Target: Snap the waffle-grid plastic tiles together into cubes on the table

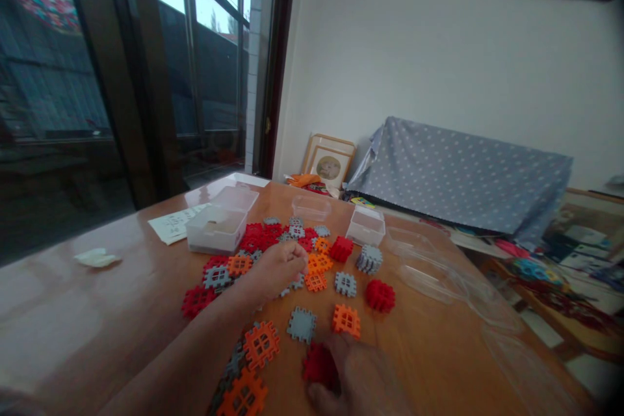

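Note:
My left hand (280,265) reaches over the pile of notched plastic building tiles, its fingers curled together; whatever they pinch, if anything, is hidden. Around it lie red tiles (253,237), grey tiles (217,277) and orange tiles (320,264). Close to my body, my right hand (363,377) has thumb and fingers around a red tile stack (320,366), partly covered by the hand. Just beyond that stack are an orange tile (346,320) and a flat grey tile (301,325). More orange tiles with window cut-outs (262,344) lie to its left.
A clear lidded box (217,231) stands left of the pile, beside a printed sheet (178,223). Another clear box (365,227) is behind red and grey stacks (369,260). Clear plastic trays (431,278) line the table's right side. A crumpled tissue (96,258) lies at left.

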`<state>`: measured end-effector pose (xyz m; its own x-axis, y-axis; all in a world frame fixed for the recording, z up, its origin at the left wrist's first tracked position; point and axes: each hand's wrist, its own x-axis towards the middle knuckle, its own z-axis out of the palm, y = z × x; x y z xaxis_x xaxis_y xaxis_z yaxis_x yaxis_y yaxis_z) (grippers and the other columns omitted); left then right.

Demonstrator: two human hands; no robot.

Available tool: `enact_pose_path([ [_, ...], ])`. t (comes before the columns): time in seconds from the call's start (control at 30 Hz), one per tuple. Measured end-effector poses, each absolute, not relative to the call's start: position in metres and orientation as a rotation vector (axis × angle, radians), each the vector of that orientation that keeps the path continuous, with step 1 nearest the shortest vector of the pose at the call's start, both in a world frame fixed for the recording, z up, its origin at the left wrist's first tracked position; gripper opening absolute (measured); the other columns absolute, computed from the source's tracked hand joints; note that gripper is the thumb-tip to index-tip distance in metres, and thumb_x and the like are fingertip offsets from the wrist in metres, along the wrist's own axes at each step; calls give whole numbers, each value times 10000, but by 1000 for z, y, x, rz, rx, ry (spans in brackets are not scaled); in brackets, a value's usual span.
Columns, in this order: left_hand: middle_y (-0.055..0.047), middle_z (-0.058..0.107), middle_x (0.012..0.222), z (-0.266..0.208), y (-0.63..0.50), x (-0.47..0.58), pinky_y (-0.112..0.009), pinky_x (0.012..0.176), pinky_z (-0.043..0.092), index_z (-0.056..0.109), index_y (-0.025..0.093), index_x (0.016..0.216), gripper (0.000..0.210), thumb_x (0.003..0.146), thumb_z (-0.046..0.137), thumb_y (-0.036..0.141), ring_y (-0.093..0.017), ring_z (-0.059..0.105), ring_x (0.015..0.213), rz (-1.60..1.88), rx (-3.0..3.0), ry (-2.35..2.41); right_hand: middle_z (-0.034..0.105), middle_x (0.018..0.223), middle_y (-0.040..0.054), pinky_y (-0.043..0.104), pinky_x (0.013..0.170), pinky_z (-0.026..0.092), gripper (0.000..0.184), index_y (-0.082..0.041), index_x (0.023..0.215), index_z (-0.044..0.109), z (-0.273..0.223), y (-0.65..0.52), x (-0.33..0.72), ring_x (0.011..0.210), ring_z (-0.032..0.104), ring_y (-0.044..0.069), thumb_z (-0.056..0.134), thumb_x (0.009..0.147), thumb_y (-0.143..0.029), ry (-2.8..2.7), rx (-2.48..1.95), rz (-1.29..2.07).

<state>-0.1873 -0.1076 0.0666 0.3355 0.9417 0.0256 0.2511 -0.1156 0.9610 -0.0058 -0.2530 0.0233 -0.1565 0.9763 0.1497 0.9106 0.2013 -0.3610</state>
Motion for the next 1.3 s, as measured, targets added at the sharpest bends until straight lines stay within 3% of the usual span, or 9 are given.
enact_pose_path([
  [0.17, -6, 704, 791, 60, -124, -170, -231, 615, 416, 640, 182, 850, 185, 795, 587, 351, -132, 596, 648, 703, 1562, 927, 739, 787, 42, 290, 548, 463, 311, -254, 1027, 694, 29, -249, 8, 632, 675, 219, 726, 729, -334, -2085, -1717, 338],
  [0.33, 4, 657, 707, 56, -138, -159, -229, 587, 414, 678, 177, 906, 318, 842, 608, 481, -123, 575, 607, 509, 1549, 737, 732, 1051, 54, 347, 735, 556, 512, -268, 1320, 538, 33, -241, 24, 862, 705, 233, 658, 823, -293, -1982, -1565, 163],
  [0.6, -6, 676, 661, 49, -140, -147, -230, 580, 429, 603, 174, 848, 148, 785, 636, 304, -135, 615, 606, 573, 1375, 801, 642, 1294, 98, 429, 903, 579, 598, -270, 1466, 403, 13, -231, 35, 1103, 662, 272, 598, 905, -337, -1848, -1584, -6],
  [0.73, -10, 686, 747, 48, -138, -145, -240, 628, 460, 593, 167, 921, 217, 772, 677, 301, -133, 635, 661, 626, 1252, 785, 649, 1243, 114, 440, 872, 593, 613, -244, 1447, 409, 3, -225, 36, 1050, 672, 279, 628, 897, -405, -1728, -1619, -14],
  [0.97, -16, 685, 825, 50, -142, -143, -243, 634, 453, 573, 164, 942, 288, 754, 734, 311, -120, 622, 676, 667, 1128, 729, 675, 1172, 92, 412, 819, 591, 483, -256, 1306, 518, 10, -221, 27, 1012, 674, 281, 657, 886, -451, -1666, -1635, -70],
  [1.1, -24, 692, 836, 52, -144, -144, -256, 681, 469, 583, 162, 935, 322, 754, 759, 361, -126, 629, 717, 662, 1110, 739, 676, 1118, 76, 395, 780, 588, 440, -252, 1257, 546, 12, -215, 26, 958, 675, 267, 677, 861, -392, -1674, -1643, -97],
  [1.2, -35, 693, 841, 53, -143, -145, -276, 694, 478, 586, 163, 922, 366, 796, 705, 486, -149, 659, 732, 664, 1020, 731, 665, 1145, 96, 402, 804, 582, 460, -233, 1289, 529, 11, -211, 27, 991, 666, 275, 652, 858, -337, -1694, -1619, -133],
  [1.3, -31, 691, 836, 54, -142, -147, -280, 691, 482, 605, 162, 949, 370, 810, 678, 498, -155, 672, 729, 662, 959, 727, 659, 1166, 111, 414, 828, 579, 497, -218, 1330, 508, 13, -210, 27, 1021, 659, 283, 631, 855, -297, -1718, -1598, -152],
])
